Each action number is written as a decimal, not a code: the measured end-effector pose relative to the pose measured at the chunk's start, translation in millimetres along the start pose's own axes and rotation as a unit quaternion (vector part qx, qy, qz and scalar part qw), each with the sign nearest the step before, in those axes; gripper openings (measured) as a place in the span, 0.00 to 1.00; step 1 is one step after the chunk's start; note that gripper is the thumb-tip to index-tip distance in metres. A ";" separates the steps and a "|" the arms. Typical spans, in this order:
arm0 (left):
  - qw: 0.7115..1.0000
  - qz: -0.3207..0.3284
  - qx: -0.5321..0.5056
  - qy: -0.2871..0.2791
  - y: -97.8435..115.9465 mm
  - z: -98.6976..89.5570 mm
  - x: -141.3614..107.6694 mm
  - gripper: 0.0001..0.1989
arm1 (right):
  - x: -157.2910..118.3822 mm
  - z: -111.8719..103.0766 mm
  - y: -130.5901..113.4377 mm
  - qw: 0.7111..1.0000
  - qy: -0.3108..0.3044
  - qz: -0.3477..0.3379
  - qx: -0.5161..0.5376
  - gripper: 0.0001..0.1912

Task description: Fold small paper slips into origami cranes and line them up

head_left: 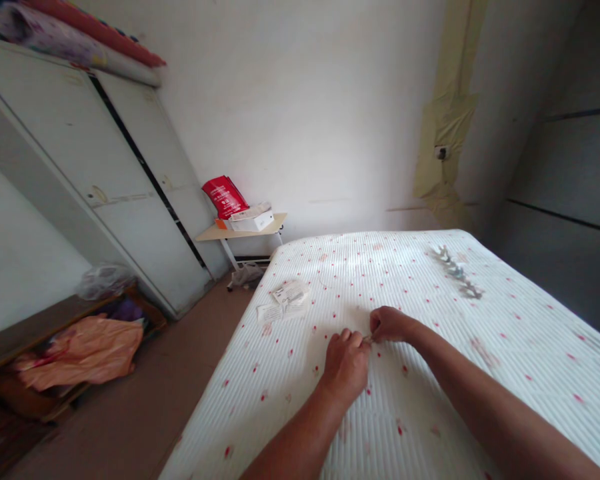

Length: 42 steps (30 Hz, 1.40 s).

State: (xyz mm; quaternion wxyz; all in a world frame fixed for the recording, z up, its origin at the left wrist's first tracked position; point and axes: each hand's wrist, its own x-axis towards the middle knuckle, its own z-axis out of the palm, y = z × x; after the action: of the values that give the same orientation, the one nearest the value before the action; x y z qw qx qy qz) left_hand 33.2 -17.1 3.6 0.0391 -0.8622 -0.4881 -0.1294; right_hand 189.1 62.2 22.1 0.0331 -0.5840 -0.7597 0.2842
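Over the middle of a bed with a white ribbed cover [340,267], my two hands are close together. My left hand [347,363] is closed, knuckles up, its fingertips pinching one end of a small thin pale piece [367,339]. From the other side my right hand [391,325] is closed in a pinch at the same piece. What the piece is cannot be made out, since the fingers cover most of it. Printed paper slips [285,301] lie to the left beyond my left hand. Further off to the right rests a row of small grey-green pieces [456,271], their kind unclear.
A small table [275,223] beyond the bed's far left corner bears a red bag [225,197] and a white box [253,220]. Pale cabinets [130,153] line the left wall, with rolled fabrics [100,40] on top. An orange cloth [87,353] lies on a low wooden shelf.
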 end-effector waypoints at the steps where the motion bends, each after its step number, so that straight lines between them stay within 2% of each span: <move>1: 1.000 -0.001 0.000 0.000 0.0 0.3 0.0 0.10 | 0.1 0.3 1.3 1.000 -0.004 0.000 0.003 0.10; 4: 1.000 -0.003 -0.002 -0.004 0.1 0.3 0.2 0.10 | 0.6 1.9 3.3 1.000 -0.008 0.001 0.008 0.10; 10: 1.000 -0.001 -0.004 -0.006 1.2 -2.3 0.5 0.10 | 2.0 4.9 1.1 0.999 0.032 -0.002 -0.010 0.09; 18: 1.000 -0.006 -0.004 0.000 0.8 -0.4 -0.4 0.11 | 2.0 3.6 5.2 1.000 0.010 -0.007 0.012 0.09; 22: 1.000 -0.003 -0.004 0.005 1.1 -1.0 -0.2 0.10 | 2.7 4.5 4.8 1.000 0.021 -0.013 0.017 0.08; 29: 0.999 -0.018 -0.032 -0.001 -1.0 -3.9 -1.2 0.09 | -7.6 5.7 10.1 0.997 0.046 -0.057 0.035 0.08; 36: 0.991 -0.046 -0.103 0.069 -9.8 6.3 5.2 0.10 | -15.2 11.3 17.3 0.993 0.073 -0.079 0.048 0.07; 42: 0.992 -0.014 -0.093 0.083 -9.2 5.5 11.8 0.07 | -13.7 12.3 17.7 0.991 0.074 -0.092 0.062 0.06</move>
State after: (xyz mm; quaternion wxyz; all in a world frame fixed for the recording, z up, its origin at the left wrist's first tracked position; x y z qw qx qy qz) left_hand 32.2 -1.5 0.9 -0.0028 -0.8417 -0.4807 -0.2459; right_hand 204.1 47.8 7.4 0.1514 -0.5279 -0.7865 0.2827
